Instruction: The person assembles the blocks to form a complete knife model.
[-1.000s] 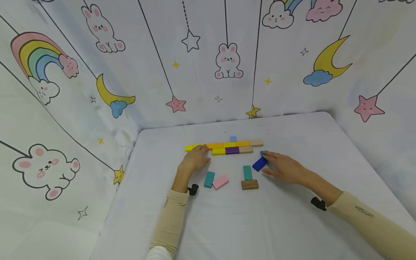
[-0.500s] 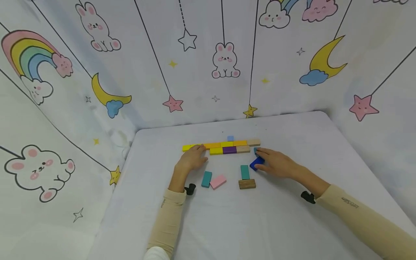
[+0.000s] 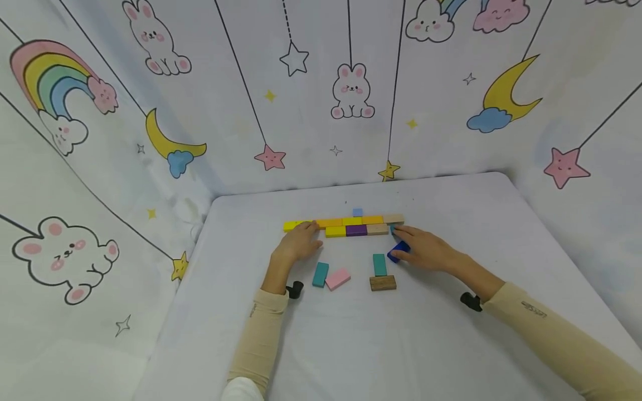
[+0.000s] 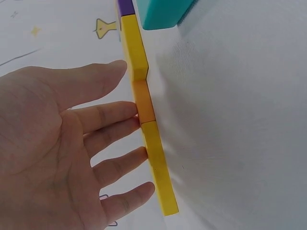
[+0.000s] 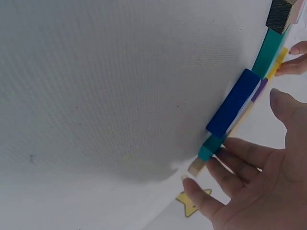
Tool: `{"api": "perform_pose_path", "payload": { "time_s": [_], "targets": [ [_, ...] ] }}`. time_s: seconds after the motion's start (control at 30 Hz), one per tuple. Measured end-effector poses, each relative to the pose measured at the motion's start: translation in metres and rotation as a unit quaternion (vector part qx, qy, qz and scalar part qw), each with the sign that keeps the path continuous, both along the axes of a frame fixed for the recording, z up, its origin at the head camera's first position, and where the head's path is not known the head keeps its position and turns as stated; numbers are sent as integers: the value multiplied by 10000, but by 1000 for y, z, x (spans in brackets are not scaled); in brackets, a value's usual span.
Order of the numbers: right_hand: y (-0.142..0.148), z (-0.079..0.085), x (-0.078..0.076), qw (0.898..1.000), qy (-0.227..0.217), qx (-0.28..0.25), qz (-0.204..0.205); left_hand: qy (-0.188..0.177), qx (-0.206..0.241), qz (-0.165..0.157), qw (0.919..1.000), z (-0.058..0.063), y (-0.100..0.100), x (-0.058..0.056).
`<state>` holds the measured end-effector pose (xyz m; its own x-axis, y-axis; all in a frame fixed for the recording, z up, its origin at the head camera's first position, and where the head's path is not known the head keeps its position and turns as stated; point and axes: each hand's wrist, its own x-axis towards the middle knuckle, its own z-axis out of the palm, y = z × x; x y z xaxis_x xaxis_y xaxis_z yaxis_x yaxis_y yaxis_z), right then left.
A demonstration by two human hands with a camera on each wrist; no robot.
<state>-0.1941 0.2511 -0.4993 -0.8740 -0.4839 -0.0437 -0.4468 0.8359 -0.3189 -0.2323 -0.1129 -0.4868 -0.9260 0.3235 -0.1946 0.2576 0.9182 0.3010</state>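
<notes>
Since the first frame, the far teal block (image 5: 207, 150) has slid left, up to the right end of the front row (image 3: 356, 230), with the right hand (image 3: 428, 249) following. Long axis looks roughly in line with the row; part hidden, so contact with the tan block (image 3: 377, 229) can't be confirmed. Blue block (image 3: 398, 250) lies diagonal just nearer the person, unshifted. Head view overlaps right thumb and blue block; right wrist shows thumb clear, fingers extended against teal, nothing clamped. Left hand (image 3: 296, 244): fingers extended too, thumb apart. Left wrist shows fingertips at the yellow block (image 4: 160, 167) and orange block (image 4: 145, 101), covered in head view. Hands well apart.
</notes>
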Motion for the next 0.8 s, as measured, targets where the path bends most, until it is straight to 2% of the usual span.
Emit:
{"api": "perform_pose_path", "payload": {
  "time_s": [0.3,0.8],
  "targets": [
    [-6,-4,-5,10000,-4,-50,-5,-21,-53,33,10000,5,1,1],
    [-6,-4,-9,9998,-113,-138,-29,-32,-12,2,10000,2,1,-2]
  ]
}}
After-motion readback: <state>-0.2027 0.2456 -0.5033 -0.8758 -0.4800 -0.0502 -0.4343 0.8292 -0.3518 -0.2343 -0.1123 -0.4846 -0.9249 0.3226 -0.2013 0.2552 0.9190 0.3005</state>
